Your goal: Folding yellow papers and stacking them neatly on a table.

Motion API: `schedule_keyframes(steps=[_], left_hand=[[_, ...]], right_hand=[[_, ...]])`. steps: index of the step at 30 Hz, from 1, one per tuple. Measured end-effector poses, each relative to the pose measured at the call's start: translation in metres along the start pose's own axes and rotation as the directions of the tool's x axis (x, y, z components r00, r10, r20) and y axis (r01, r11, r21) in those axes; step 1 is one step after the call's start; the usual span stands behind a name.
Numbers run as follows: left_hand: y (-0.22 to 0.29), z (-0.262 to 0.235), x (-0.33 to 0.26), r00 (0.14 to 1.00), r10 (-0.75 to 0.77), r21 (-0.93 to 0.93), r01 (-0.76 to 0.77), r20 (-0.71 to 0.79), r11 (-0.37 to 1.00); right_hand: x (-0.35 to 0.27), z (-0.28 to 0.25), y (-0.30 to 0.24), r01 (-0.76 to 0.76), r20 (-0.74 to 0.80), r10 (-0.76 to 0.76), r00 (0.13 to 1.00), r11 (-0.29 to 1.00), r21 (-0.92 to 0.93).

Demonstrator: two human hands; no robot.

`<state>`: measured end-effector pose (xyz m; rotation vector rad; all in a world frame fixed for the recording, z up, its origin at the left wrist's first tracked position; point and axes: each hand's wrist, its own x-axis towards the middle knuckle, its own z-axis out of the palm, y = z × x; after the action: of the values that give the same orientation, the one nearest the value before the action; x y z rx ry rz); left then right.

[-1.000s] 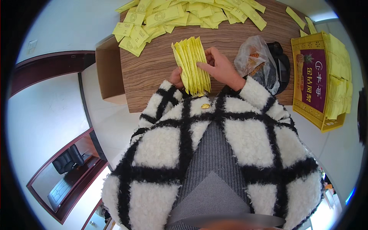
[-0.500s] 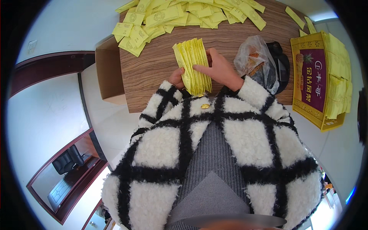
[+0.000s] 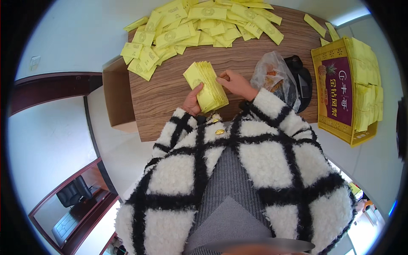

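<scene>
Head view is looking down over a fluffy black-and-white checked coat, whose bulk is hiding both wrists and the near edge of the wooden table [image 3: 170, 91]. One stack of yellow packets [image 3: 207, 86] is sitting on the table just in front of the chest, and it is packed too tightly for its packets to be counted. One left hand [image 3: 192, 101] is gripping the stack from below, with the thumb on its left edge and the other fingers hidden behind it. One right hand [image 3: 235, 83] is closing narrowly on the stack's right edge, fingertips touching the top packet. One heap of loose yellow packets [image 3: 191, 25] is spreading across the far side of the table; they are overlapping and running out of the top of the picture, so no count is possible. One clear plastic bag [image 3: 274, 76] is lying just right of the right hand, its contents blurred, and it is partly covering one black thing [image 3: 302, 78] that is hard to make out. One yellow box [image 3: 335, 91] is standing at the table's right end, with more packets lining its far side.
</scene>
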<state>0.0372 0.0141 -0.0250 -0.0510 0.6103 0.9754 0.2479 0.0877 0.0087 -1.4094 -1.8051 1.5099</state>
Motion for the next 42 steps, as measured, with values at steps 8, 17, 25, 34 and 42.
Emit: schedule_keyframes(steps=[8,17,25,34,42], left_hand=[[-0.007,0.025,0.009,0.989,0.017,0.001,-0.017,-0.148,1.0],[-0.007,0.035,0.004,0.976,-0.006,-0.019,0.001,-0.216,1.0],[-0.01,0.035,-0.006,0.982,0.023,-0.039,-0.031,-0.189,0.999],[-0.006,0.021,-0.012,0.977,0.089,-0.025,-0.096,-0.196,0.995],[0.001,-0.001,0.004,0.983,0.075,-0.048,-0.084,-0.169,0.995]], right_hand=[[0.073,-0.085,0.036,-0.033,-0.226,-0.052,0.973,0.933,-0.358],[0.101,-0.189,0.027,-0.556,-0.54,0.214,0.814,0.557,-0.617],[0.102,-0.209,0.048,-0.538,-0.462,0.28,0.842,0.512,-0.67],[0.065,-0.15,0.004,-0.356,-0.373,0.115,0.921,0.638,-0.682],[0.029,-0.075,0.033,-0.006,0.064,0.063,0.996,0.763,-0.647]])
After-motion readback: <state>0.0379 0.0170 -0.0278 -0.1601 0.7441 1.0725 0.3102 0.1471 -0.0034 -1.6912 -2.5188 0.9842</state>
